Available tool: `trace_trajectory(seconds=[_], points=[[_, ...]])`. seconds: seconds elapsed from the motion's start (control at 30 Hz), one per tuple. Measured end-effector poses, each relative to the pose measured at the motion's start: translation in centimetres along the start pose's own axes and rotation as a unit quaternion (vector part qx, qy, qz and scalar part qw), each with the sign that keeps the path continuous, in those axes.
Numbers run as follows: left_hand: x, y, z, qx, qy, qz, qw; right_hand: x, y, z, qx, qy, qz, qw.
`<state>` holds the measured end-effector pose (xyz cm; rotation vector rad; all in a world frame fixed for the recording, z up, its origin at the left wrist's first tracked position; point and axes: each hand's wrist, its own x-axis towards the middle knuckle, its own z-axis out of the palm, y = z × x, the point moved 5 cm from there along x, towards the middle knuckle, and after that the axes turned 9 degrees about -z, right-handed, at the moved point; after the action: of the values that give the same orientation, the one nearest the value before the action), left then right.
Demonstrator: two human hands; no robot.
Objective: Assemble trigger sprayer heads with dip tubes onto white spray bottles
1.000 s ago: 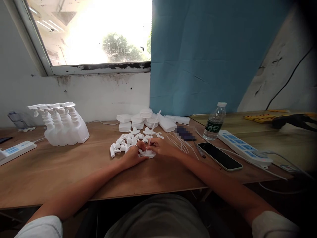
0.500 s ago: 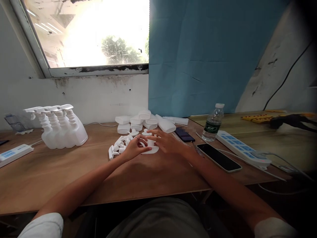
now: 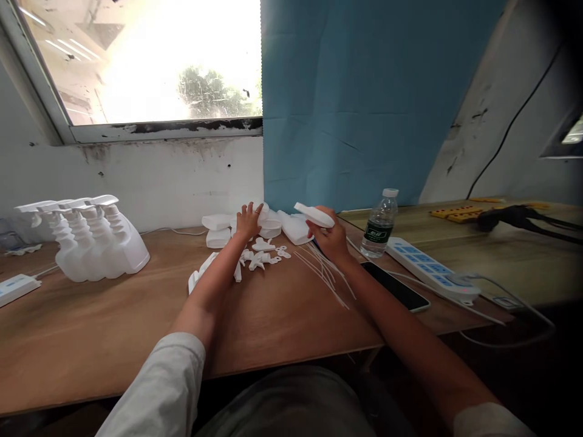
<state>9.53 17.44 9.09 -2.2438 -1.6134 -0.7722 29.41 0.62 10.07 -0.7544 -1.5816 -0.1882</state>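
My left hand (image 3: pixel 248 221) reaches over the pile of white plastic bottles (image 3: pixel 217 222) by the wall, fingers spread against them. Whether it grips one cannot be made out. Raised to the right of the pile, my right hand (image 3: pixel 331 238) is closed on a flat white plastic piece (image 3: pixel 315 215). Small white parts (image 3: pixel 259 260) lie on the brown table in front of the pile. Larger curved white parts (image 3: pixel 200 272) are partly hidden behind my left forearm. Thin white tubes (image 3: pixel 324 273) lie below my right hand.
Several joined white spray bottles (image 3: pixel 98 243) stand at left, beside a power strip (image 3: pixel 17 286). At right are a water bottle (image 3: pixel 379 226), a black-screened phone (image 3: pixel 397 287), another power strip (image 3: pixel 430 267) with cables, and yellow items (image 3: pixel 455 213) with dark cables.
My hands have parted from over the small parts. The left moved up to the bottle pile; the right moved right and now holds a flat white piece. The view has shifted slightly right.
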Motion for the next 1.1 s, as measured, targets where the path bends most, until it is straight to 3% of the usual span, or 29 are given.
trace_trajectory(seconds=[0.13, 0.23, 0.3, 0.37, 0.47, 0.57, 0.67, 0.87, 1.1], points=[[0.7, 1.0, -0.3, 0.047, -0.004, 0.041, 0.998, 0.6, 0.1, -1.2, 0.044, 0.075, 0.053, 0.995], [0.4, 0.7, -2.4, 0.045, 0.01, 0.043, 0.998, 1.2, 0.1, -2.2, 0.08, 0.151, 0.06, 0.983], [-1.0, 0.3, -4.4, 0.045, 0.043, 0.073, 0.995, 1.7, 0.6, -2.5, 0.145, 0.191, 0.08, 0.968], [-4.0, 0.1, -6.5, 0.043, 0.085, 0.136, 0.986, 2.2, 1.3, -2.9, 0.212, 0.221, 0.102, 0.946], [-10.6, -0.4, -8.5, 0.051, 0.116, 0.248, 0.96, 2.7, 3.0, -3.9, 0.287, 0.267, 0.15, 0.908], [-17.2, -1.1, -9.4, 0.05, 0.162, 0.334, 0.927, 2.7, 5.2, -5.1, 0.353, 0.311, 0.21, 0.857], [-21.3, -1.7, -9.4, 0.047, 0.196, 0.389, 0.899, 2.6, 6.6, -5.5, 0.405, 0.332, 0.241, 0.817], [-21.9, -2.5, -8.5, -0.026, 0.117, 0.388, 0.914, 2.6, 7.1, -6.2, 0.415, 0.348, 0.248, 0.803], [-22.0, -2.6, -8.1, -0.059, 0.086, 0.383, 0.918, 2.8, 7.2, -8.1, 0.41, 0.362, 0.221, 0.808]])
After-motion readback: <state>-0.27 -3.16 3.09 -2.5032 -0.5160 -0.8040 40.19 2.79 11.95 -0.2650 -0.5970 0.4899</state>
